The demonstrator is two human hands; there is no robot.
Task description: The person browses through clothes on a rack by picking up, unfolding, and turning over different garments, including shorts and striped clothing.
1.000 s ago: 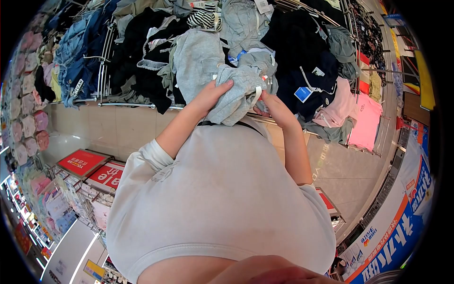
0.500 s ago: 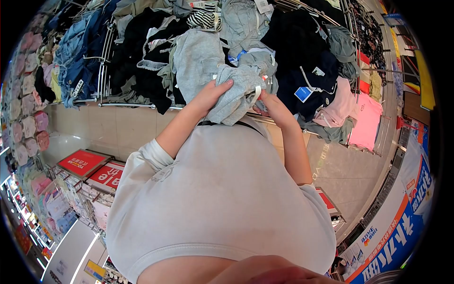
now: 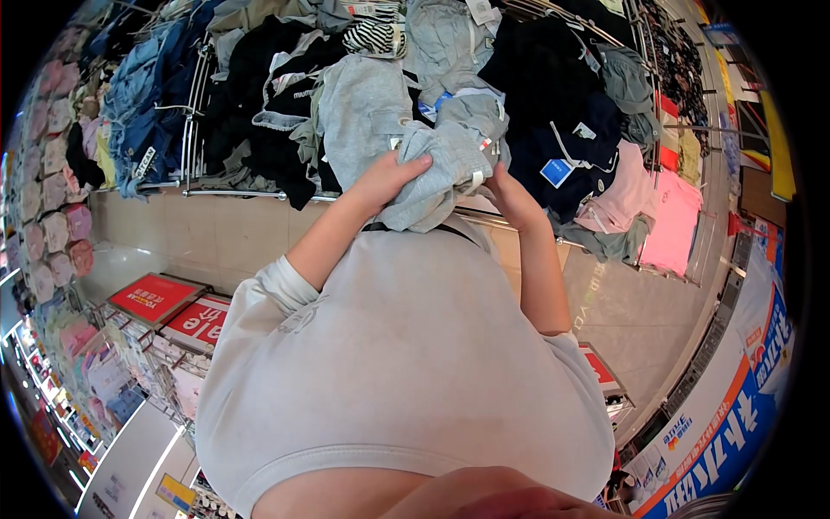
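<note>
A grey jersey garment (image 3: 432,177), bunched and folded with a gathered waistband, is held in front of my waist at the rack's near edge. My left hand (image 3: 399,180) grips its left side, thumb on top and the other fingers hidden underneath. At its right edge is my right hand (image 3: 517,201), closed on the cloth, with its fingers partly hidden. A small white tag (image 3: 477,178) shows near the right hand. Just beyond lie a flat grey garment (image 3: 363,108) and another crumpled grey piece (image 3: 471,117).
A metal rack (image 3: 186,130) carries piled clothes: black garments (image 3: 251,112), blue denim (image 3: 143,95), a navy piece with a blue tag (image 3: 556,172), and pink garments (image 3: 670,221). Red sale signs (image 3: 156,297) stand at lower left. A blue-and-white banner (image 3: 726,441) is at right.
My right hand has shifted slightly right and up along the garment's edge. The garment's waistband has turned a little, and my left hand stays almost in place.
</note>
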